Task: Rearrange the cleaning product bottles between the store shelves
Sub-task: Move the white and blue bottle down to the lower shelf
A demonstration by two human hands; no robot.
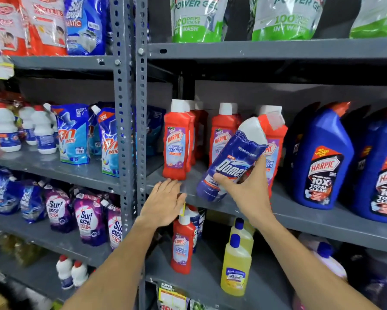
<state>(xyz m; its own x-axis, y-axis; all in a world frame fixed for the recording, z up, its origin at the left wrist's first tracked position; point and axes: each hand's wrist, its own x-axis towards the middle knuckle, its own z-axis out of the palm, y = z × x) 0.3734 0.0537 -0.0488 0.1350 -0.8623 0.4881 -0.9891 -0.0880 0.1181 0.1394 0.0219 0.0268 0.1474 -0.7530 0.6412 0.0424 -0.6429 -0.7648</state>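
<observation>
My right hand [246, 186] grips a blue Domex bottle [230, 162] with a white angled cap, tilted in front of the middle shelf [322, 218]. Behind it stand red Harpic bathroom cleaner bottles [176, 142] in rows, one partly hidden by the Domex bottle. My left hand [163, 202] is flat and open, fingers together, at the shelf's front edge just below the leftmost red bottle. It holds nothing. Large blue Harpic bottles [322, 162] stand to the right on the same shelf.
A grey slotted upright [129, 108] divides the two shelving bays. The lower shelf holds a red Harpic bottle [182, 245] and yellow cleaner bottles [237, 262]. Detergent pouches [74, 135] and small white bottles fill the left bay. Green-and-white pouches [197, 19] sit above.
</observation>
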